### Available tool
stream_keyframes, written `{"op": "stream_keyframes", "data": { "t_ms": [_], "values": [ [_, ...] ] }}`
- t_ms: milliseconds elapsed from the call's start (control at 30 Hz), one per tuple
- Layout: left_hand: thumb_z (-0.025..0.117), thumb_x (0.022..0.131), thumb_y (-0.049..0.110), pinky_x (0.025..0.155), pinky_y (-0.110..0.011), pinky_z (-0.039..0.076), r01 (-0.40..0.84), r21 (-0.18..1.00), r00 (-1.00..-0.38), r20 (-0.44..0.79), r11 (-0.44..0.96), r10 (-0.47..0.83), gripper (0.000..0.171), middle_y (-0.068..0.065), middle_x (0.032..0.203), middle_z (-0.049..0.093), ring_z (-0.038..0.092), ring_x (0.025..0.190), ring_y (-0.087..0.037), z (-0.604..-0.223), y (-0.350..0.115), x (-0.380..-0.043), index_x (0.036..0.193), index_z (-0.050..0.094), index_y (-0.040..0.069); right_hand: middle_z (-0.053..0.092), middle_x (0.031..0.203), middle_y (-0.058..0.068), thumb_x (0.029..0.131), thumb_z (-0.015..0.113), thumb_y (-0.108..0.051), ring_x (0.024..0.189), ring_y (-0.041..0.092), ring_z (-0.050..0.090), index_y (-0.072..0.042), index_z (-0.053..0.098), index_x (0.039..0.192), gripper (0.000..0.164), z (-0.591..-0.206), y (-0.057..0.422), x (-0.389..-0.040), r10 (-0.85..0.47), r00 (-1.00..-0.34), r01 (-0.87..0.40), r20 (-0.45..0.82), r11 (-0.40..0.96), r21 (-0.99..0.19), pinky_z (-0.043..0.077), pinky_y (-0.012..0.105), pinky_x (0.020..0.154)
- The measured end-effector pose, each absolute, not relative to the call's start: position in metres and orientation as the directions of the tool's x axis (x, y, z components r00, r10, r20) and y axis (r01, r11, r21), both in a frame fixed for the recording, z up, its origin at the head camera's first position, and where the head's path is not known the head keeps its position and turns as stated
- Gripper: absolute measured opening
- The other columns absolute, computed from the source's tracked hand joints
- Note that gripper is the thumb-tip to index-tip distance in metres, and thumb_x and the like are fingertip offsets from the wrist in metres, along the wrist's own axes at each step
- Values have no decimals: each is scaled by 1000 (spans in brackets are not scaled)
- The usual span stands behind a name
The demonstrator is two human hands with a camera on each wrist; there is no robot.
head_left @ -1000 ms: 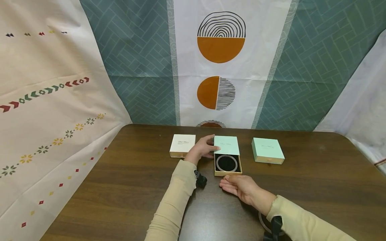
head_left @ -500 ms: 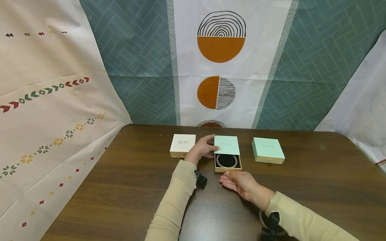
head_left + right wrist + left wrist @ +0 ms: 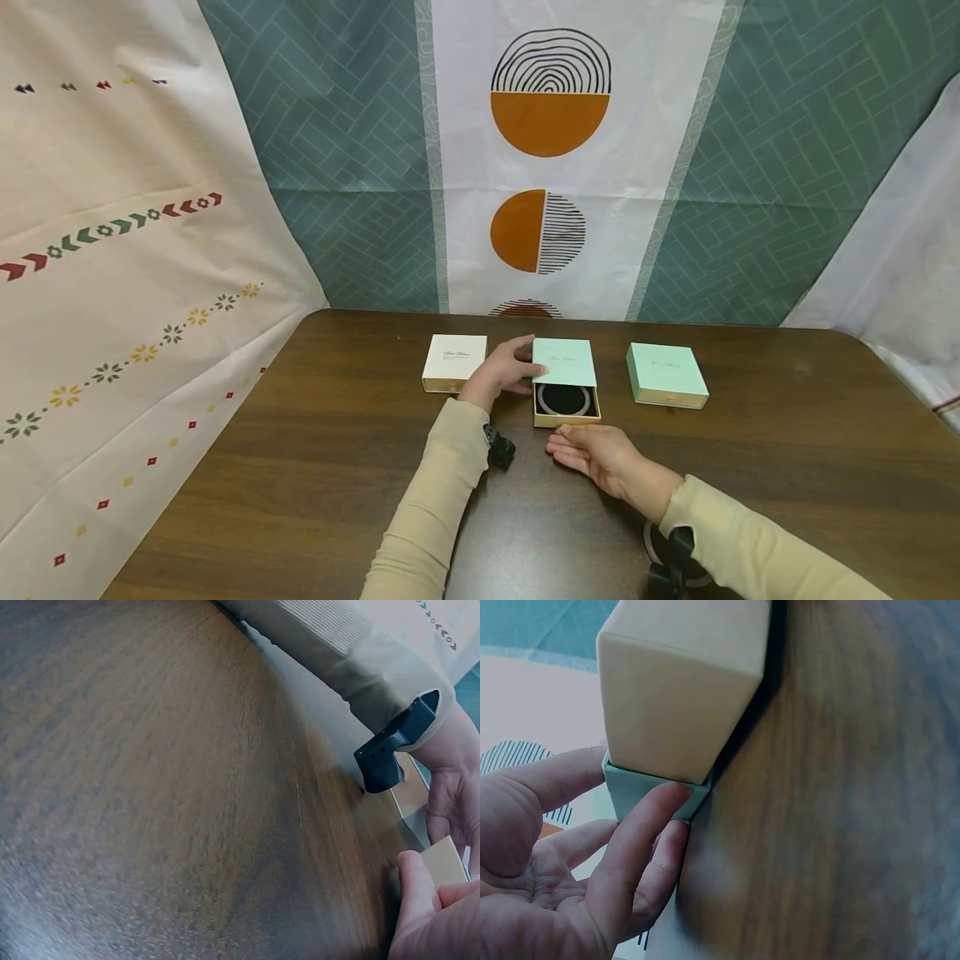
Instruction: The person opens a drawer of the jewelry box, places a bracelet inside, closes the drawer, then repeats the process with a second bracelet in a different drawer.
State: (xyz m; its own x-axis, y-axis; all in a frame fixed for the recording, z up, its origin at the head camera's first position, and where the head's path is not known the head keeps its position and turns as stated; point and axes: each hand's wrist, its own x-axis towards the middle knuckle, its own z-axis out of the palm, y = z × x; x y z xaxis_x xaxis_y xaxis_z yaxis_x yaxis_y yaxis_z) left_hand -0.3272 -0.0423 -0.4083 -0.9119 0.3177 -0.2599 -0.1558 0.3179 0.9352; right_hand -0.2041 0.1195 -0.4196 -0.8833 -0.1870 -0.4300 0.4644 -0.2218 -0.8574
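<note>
In the head view, a mint-green drawer box [image 3: 562, 361] lies at the middle of the table with its drawer [image 3: 566, 421] partly pulled out toward me. A ring-shaped bangle [image 3: 564, 412] rests on the drawer's black lining. My left hand [image 3: 512, 367] grips the box's sleeve from its left side; in the left wrist view, its fingers [image 3: 634, 851] and thumb span the mint sleeve. My right hand [image 3: 600, 458] touches the drawer's front edge, fingers fairly straight and pressing on it. The right wrist view catches this hand [image 3: 442, 919] only at its corner.
A white box [image 3: 454, 360] sits left of the mint one, close to my left wrist. Another mint box [image 3: 667, 373] stands to the right. Beneath my right wrist lies a second ring [image 3: 651, 542], partly hidden. Patterned cloths [image 3: 360, 167] hang behind the table [image 3: 300, 467].
The drawer has slid partway into its sleeve, hiding part of the bangle. My right hand has moved slightly forward with it, while my left hand has stayed in place.
</note>
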Motion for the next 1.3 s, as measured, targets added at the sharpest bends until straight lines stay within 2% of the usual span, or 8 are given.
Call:
{"op": "stream_keyframes", "data": {
  "t_ms": [600, 933, 1300],
  "values": [
    [67, 89, 9, 75, -41, 59, -162, 935, -909, -266, 315, 321, 73, -22, 140, 44, 59, 112, -34, -404, -42, -325, 151, 30, 16, 69, 91, 7, 102, 40, -5, 83, 12, 68, 16, 40, 129, 34, -420, 121, -211, -195, -878, 474, -438, -211, -855, 57, 25, 79],
    [66, 90, 9, 77, -41, 59, -166, 936, -906, -269, 310, 328, 72, -22, 142, 42, 57, 116, -36, -405, -42, -325, 151, 29, 17, 69, 93, 7, 102, 37, -4, 84, 11, 68, 18, 36, 134, 39, -419, 125, -219, -214, -880, 464, -425, -191, -865, 57, 24, 80],
    [67, 89, 10, 75, -40, 59, -160, 933, -912, -265, 323, 313, 72, -22, 141, 43, 60, 112, -36, -406, -41, -325, 150, 30, 17, 69, 93, 7, 102, 37, -5, 84, 11, 68, 18, 35, 135, 40, -418, 126, -227, -224, -876, 471, -428, -196, -860, 57, 24, 81]
  ]
}}
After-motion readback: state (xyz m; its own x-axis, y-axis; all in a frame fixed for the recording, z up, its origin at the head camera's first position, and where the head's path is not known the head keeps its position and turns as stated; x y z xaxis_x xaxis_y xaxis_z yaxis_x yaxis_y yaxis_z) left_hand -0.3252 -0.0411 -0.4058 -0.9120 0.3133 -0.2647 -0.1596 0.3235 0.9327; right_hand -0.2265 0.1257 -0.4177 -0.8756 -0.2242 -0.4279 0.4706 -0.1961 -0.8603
